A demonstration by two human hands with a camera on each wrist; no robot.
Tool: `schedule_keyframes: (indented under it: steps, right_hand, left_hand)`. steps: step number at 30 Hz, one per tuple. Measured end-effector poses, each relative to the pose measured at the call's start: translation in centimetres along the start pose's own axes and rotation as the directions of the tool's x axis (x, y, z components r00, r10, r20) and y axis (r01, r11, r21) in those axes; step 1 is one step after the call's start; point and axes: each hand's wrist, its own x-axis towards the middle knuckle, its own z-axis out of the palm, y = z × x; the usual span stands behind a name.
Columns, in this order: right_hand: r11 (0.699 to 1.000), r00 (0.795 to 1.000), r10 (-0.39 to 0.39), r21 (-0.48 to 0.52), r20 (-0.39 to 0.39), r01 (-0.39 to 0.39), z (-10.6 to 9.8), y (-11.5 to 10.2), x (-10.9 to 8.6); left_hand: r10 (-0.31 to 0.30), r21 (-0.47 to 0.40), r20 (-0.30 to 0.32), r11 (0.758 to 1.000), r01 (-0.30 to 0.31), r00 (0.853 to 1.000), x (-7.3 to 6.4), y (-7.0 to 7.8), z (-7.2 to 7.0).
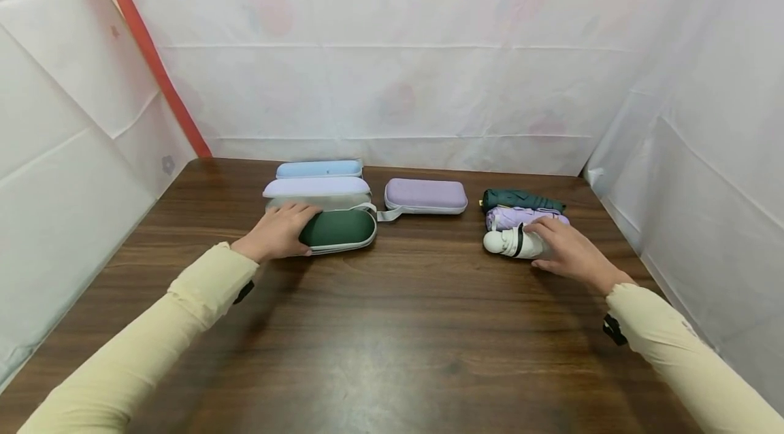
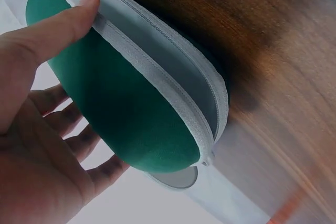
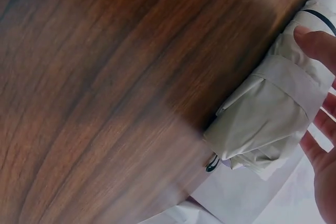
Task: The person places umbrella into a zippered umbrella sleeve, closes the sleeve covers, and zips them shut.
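Left hand (image 1: 278, 233) grips the green case (image 1: 338, 228), long axis sideways, left of the purple case (image 1: 425, 195). Right hand (image 1: 566, 250) grips the white umbrella (image 1: 508, 242), also sideways, knob (image 1: 493, 242) pointing left, right of the purple case.

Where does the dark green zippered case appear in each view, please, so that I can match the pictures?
Head: the dark green case lies left of centre, held by the left hand.
Left wrist: the dark green case looms large, from the upper left to the centre.
Right wrist: not in this picture.
Shared landmark: the brown wooden table, visible in all three views.
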Motion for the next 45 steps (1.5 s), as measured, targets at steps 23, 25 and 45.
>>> schedule_keyframes:
  steps: [23,25,45]
  right_hand:
    - [0.994,0.983,0.013,-0.106,0.183,0.007,0.2,0.3,0.6]
    - [0.994,0.984,0.009,-0.105,0.179,0.01,0.1,0.3,0.6]
    - [0.998,0.968,0.052,-0.058,0.244,-0.039,0.1,-0.4,-0.3]
  left_hand:
    - [0.032,-0.284,0.118,0.959,0.003,0.993,1.8,0.4,-2.1]
    - [0.036,-0.328,0.144,0.944,0.013,0.989,2.1,0.8,-2.5]
    - [0.162,-0.526,0.427,0.845,0.099,0.89,7.7,7.6,-1.4]
